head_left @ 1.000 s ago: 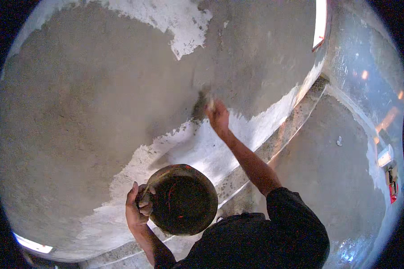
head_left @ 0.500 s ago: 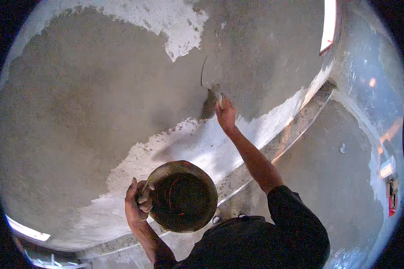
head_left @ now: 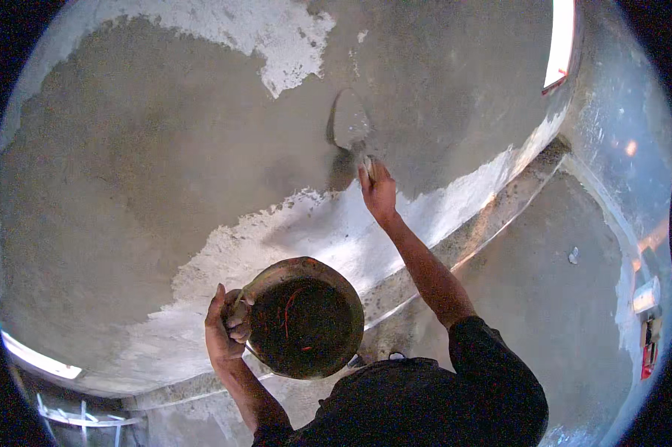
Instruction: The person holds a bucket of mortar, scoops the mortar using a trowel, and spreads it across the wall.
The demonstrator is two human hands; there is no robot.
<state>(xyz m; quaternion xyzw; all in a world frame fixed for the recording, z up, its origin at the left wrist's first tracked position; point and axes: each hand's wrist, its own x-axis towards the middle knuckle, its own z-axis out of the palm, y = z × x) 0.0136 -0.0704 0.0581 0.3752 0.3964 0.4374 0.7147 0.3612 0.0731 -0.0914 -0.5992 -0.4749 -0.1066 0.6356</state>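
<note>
My right hand [head_left: 379, 190] is closed round the handle of a pointed trowel [head_left: 350, 123], whose grey blade lies at the plastered wall [head_left: 165, 141]. Wet-looking grey plaster spreads over much of that wall, with pale bare patches above and below it. Lower down, my left hand [head_left: 226, 328] grips the side of a round, dark pan [head_left: 356, 316] and tilts its hollow toward me. The pan's inside is dark, with thin orange marks; whether any mortar lies in it I cannot tell.
A ledge [head_left: 455, 242] runs along the foot of the wall. At the far right stand a white bucket [head_left: 647, 296] and a red item [head_left: 648, 360]. A pale scrap [head_left: 573, 255] lies on the floor [head_left: 552, 313]. White bars [head_left: 84, 417] show at lower left.
The trowel's blade now shows more of its face and leans a little further off the wall. The pan has risen slightly. The whole view has shifted a little.
</note>
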